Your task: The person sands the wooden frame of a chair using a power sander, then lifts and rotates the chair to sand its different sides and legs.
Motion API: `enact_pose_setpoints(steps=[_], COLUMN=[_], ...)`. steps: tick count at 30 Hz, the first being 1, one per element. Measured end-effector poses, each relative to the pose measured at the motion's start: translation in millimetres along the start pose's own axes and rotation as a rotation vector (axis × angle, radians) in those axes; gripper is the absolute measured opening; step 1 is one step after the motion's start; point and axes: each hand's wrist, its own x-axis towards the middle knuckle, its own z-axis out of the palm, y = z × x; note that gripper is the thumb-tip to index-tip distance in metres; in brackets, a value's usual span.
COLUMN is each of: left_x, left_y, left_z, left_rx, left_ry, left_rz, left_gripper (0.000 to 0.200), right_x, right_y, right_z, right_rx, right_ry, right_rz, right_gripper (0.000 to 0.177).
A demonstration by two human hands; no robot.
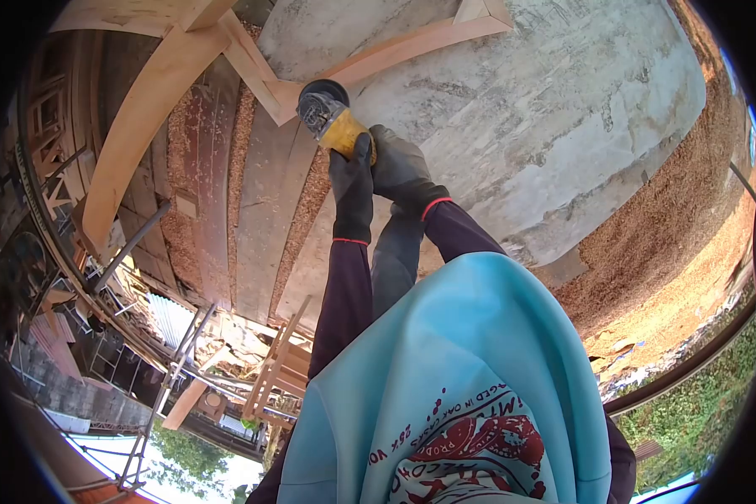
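Observation:
My left hand, in a dark work glove, is closed on the yellow body of an angle grinder. Around the rear of the same tool, my gloved right hand is wrapped close beside the left one. The grinder's grey head and dark round disc point away from me, the disc overlapping the corner of a jointed wooden frame. From that corner a curved wooden piece runs off to the right. Part of my leg shows between my forearms.
A large worn grey sheet lies beneath the frame. On the left, a broad curved timber arches over floor planks with wood shavings between them. More shavings cover the right side. Metal poles and a wooden rack stand at lower left.

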Motion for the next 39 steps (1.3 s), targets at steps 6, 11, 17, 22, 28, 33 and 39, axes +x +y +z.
enact_pose_setpoints(steps=[6,11,17,22,28,33,39], left_x=[3,3,-7,-1,-18,33,76], left_y=[15,23,32,38,48,68,86], left_z=[19,92,171,219,231,207,226], left_rx=[0.015,0.145,0.207,0.331,0.449,1.221,1.610], left_ry=[-0.071,-0.135,-0.309,-0.407,-0.618,-0.198,-0.293], left_rz=[0.023,0.097,0.146,0.203,0.324,1.051,1.224], left_gripper=[0.055,0.054,0.054,0.059,0.054,0.053,0.071], right_x=[3,-2,-5,-4,-31,-87,-130], right_y=[-1,25,93,104,107,109,130], right_z=[-20,-87,-121,-157,-179,-195,-181], right_rx=[-0.006,0.010,0.260,0.446,0.539,0.650,0.707], right_ry=[0.014,0.129,0.313,0.420,0.593,0.736,0.849], right_rz=[0.001,0.163,0.190,0.180,0.245,0.364,0.445], right_gripper=[0.045,0.046,0.052,0.060,0.051,0.045,0.042])
